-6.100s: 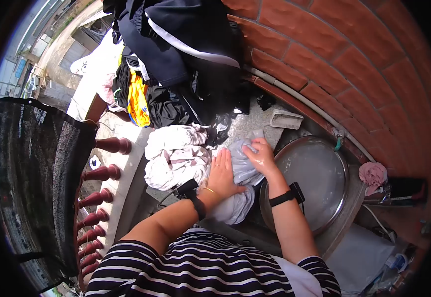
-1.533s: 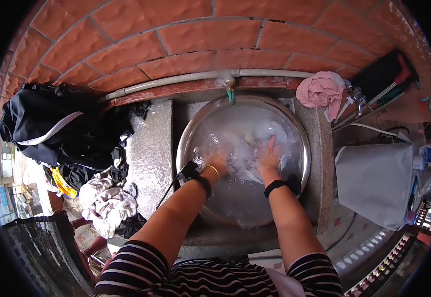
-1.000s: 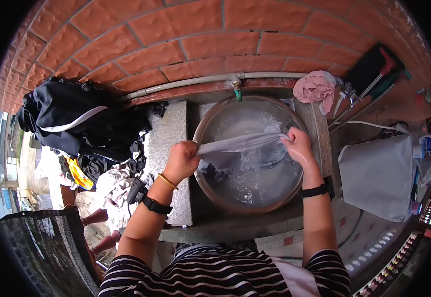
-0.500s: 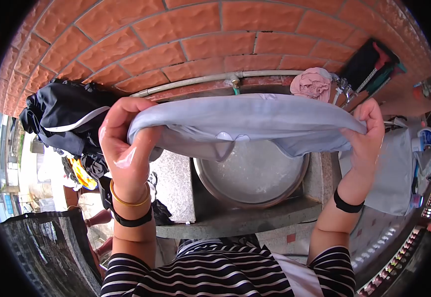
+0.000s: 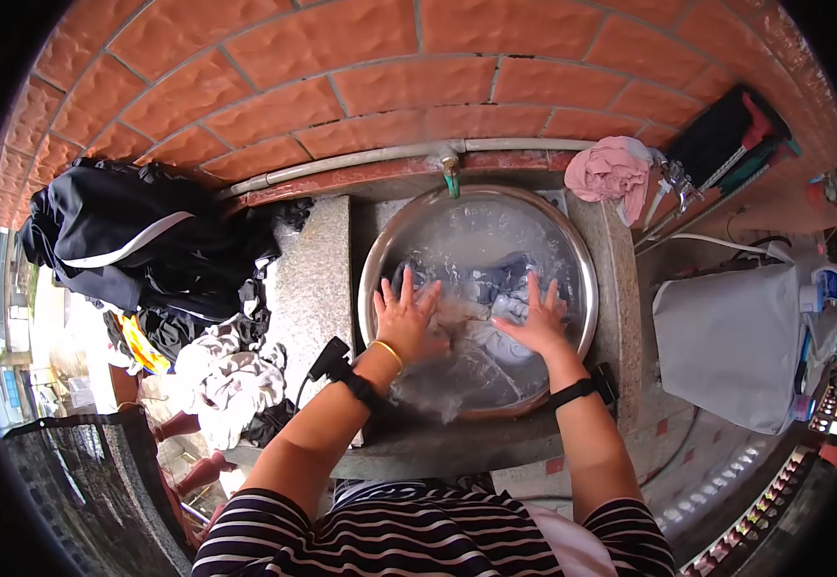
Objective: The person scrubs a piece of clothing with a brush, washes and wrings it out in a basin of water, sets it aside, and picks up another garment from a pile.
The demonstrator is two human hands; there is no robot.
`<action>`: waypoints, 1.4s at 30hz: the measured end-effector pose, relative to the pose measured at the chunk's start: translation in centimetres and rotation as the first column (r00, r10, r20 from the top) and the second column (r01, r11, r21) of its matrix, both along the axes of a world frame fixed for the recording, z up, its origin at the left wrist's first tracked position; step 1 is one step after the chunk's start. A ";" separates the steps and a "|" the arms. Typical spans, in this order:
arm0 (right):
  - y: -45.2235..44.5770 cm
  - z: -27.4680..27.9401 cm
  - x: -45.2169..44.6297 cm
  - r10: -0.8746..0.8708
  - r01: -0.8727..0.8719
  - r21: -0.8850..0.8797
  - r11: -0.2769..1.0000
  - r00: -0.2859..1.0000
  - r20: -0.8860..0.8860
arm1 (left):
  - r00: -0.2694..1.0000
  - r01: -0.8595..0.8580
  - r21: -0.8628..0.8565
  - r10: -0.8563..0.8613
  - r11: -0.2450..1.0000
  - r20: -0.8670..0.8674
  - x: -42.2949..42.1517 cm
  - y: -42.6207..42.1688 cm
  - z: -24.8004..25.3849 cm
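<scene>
A round metal basin (image 5: 587, 264) holds cloudy water with white suds. A light grey-blue garment (image 5: 507, 344) lies partly sunk in it, with darker wet folds showing near the middle. My left hand (image 5: 405, 317) is spread flat over the left part of the water, beside a blurred splash. Over the garment's right side, my right hand (image 5: 536, 322) has its fingers stretched apart and seems to touch the cloth. Neither hand grips anything. How deep the cloth reaches under the suds is hidden.
A tap (image 5: 450, 178) projects from the wall pipe above the basin's far rim. Black clothes (image 5: 120, 240) and pale laundry (image 5: 231, 375) are piled on the left. Pink cloth (image 5: 609, 171) rests at the back right. A grey covered box (image 5: 731, 346) stands on the right.
The garment, stretched between both hands above the basin, has gone down into the water. Both hands have let go, lowered and moved closer together, and water splashes up.
</scene>
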State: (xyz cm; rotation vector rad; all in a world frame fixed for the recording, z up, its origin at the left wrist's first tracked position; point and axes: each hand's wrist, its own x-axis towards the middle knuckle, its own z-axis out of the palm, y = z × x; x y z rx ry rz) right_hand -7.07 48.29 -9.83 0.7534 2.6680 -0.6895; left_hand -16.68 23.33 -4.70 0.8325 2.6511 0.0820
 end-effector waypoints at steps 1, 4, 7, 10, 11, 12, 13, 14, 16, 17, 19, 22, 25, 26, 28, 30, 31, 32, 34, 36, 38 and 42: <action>-1.2 0.0 -1.2 -0.028 0.027 0.010 1.000 0.980 0.196 | 1.000 -0.006 0.002 0.006 1.000 0.001 -0.2 1.1 -0.9; -3.7 -1.2 -3.3 -0.073 0.071 0.020 0.997 0.965 0.251 | 0.995 0.086 -0.255 -0.097 0.963 -0.031 0.4 2.9 -8.4; -3.8 -3.4 -4.5 -0.106 0.082 0.095 0.992 0.951 0.290 | 0.993 0.111 -0.261 -0.098 0.959 0.063 0.3 3.7 -11.1; -3.1 -7.7 -4.3 0.020 -0.094 0.147 0.985 0.898 0.440 | 0.946 0.226 -0.364 -0.115 0.903 0.302 0.2 4.4 -17.8; -2.9 -8.9 -4.2 0.067 -0.160 0.164 0.973 0.885 0.461 | 0.851 0.363 -0.413 -0.116 0.835 0.512 -0.1 4.6 -20.0; -2.6 -10.0 -4.0 0.098 -0.202 0.177 0.963 0.879 0.466 | 0.848 0.358 -0.409 -0.109 0.840 0.519 -0.5 4.8 -19.1; -2.3 -10.9 -3.9 0.122 -0.223 0.175 0.959 0.881 0.456 | 0.871 0.301 -0.286 -0.140 0.910 0.471 -1.0 5.0 -16.3; -2.0 -11.7 -3.9 0.143 -0.243 0.175 0.954 0.883 0.447 | 0.894 0.245 -0.153 -0.161 0.958 0.419 -1.3 5.2 -13.2; -1.4 -12.9 -4.2 0.178 -0.270 0.175 0.947 0.892 0.416 | 0.936 -0.041 0.075 0.012 0.996 0.352 -0.5 5.1 -19.2; -1.2 -13.2 -4.5 0.193 -0.282 0.177 0.943 0.896 0.399 | 0.939 -0.053 0.081 0.022 0.995 0.345 -0.2 5.1 -17.3; -0.7 -13.1 -5.2 0.219 -0.298 0.172 0.939 0.903 0.369 | 0.978 -0.134 0.089 0.118 0.987 0.170 -0.2 5.1 -11.5; 0.4 -9.9 -6.5 0.234 -0.237 -0.042 0.971 0.892 0.388 | 0.959 0.000 -0.147 0.042 0.989 0.279 -0.7 3.7 -12.7; 2.4 -7.9 -4.8 0.148 -0.045 -0.426 0.904 0.966 0.213 | 0.865 -0.087 -0.081 0.116 0.993 0.488 0.0 1.2 -7.1; 2.8 -8.0 -4.2 0.002 0.007 -0.602 0.799 1.000 0.015 | 0.867 -0.069 -0.042 0.080 0.997 0.492 0.7 0.6 -8.7; 2.4 -7.6 -2.7 -0.056 0.019 -0.555 0.832 0.997 -0.050 | 0.841 -0.191 0.089 0.116 0.978 0.528 1.9 -1.1 -5.6; 1.4 -6.9 -1.4 -0.125 0.048 -0.505 0.862 0.985 -0.119 | 0.874 -0.338 0.369 0.144 0.866 0.464 3.3 -2.6 -4.0; 0.6 -6.4 -0.9 -0.132 0.057 -0.407 0.912 0.979 -0.158 | 0.876 -0.335 0.371 0.141 0.866 0.461 3.5 -3.4 -3.7; 0.1 -6.0 -0.3 -0.135 0.071 -0.305 0.950 0.971 -0.195 | 0.815 -0.472 0.429 0.195 0.770 0.546 3.7 -4.4 -3.3; 0.5 -8.0 0.5 -0.087 0.026 -0.265 0.964 0.972 -0.219 | 0.694 -0.682 0.529 0.218 0.505 0.686 3.9 -5.8 -0.8; 1.0 -9.4 1.5 -0.047 -0.008 -0.229 0.973 0.971 -0.235 | 0.627 -0.759 0.544 0.176 0.358 0.759 3.9 -7.1 2.7; 0.8 -9.5 1.9 -0.018 -0.037 -0.295 0.955 0.983 -0.183 | 0.558 -0.823 0.528 0.122 0.210 0.821 3.9 -8.3 4.9; 2.0 -6.3 1.9 -0.308 0.189 -0.703 0.686 0.950 -0.044 | 0.610 -0.787 0.570 0.152 0.236 0.778 3.5 -10.0 8.6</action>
